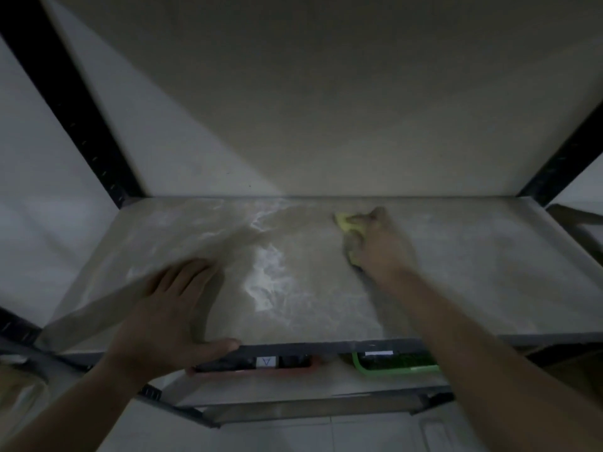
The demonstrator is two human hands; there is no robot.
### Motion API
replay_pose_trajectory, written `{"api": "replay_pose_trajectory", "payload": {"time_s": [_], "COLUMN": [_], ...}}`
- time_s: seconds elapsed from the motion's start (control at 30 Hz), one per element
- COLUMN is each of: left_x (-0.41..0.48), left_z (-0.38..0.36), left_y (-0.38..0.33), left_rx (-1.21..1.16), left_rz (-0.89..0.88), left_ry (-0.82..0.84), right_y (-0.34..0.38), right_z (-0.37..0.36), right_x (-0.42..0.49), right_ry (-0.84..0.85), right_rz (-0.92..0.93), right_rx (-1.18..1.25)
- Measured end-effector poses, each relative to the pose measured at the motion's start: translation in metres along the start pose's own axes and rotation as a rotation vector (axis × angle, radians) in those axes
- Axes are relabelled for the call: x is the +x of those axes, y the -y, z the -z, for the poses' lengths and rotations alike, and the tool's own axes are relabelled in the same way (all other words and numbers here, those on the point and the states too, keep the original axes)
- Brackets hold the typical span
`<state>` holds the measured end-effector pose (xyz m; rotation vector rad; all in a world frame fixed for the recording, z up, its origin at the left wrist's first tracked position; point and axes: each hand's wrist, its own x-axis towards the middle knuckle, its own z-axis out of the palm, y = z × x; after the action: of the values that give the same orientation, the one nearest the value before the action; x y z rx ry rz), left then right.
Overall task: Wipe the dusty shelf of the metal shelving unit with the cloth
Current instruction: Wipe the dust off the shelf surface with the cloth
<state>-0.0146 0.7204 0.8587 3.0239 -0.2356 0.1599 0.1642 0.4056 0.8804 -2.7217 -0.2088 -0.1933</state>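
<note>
The grey shelf (489, 272) of the metal shelving unit spans the middle of the head view, under a film of pale dust, with streaks of white dust (266, 275) near its centre. My right hand (378, 246) presses a yellow cloth (346, 223) flat on the shelf toward the back, right of centre; the hand covers most of the cloth. My left hand (176, 308) rests flat on the front left of the shelf, its thumb hooked over the front edge, holding nothing. The image is dim and blurred.
Black uprights stand at the back left (65, 102) and back right (561, 158). A pale wall (326, 93) closes the back. On the lower shelf sit a red tray (254, 367) and a green tray (394, 365). Tiled floor lies below.
</note>
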Motion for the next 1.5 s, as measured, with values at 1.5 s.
{"api": "replay_pose_trajectory", "payload": {"time_s": [1.5], "left_x": [0.001], "left_z": [-0.002], "left_y": [0.001], "left_rx": [0.05], "left_rz": [0.021], "left_ry": [0.043], "right_y": [-0.069], "right_z": [0.037], "right_x": [-0.004], "right_ry": [-0.081], "right_rz": [-0.095], "right_rx": [-0.059]}}
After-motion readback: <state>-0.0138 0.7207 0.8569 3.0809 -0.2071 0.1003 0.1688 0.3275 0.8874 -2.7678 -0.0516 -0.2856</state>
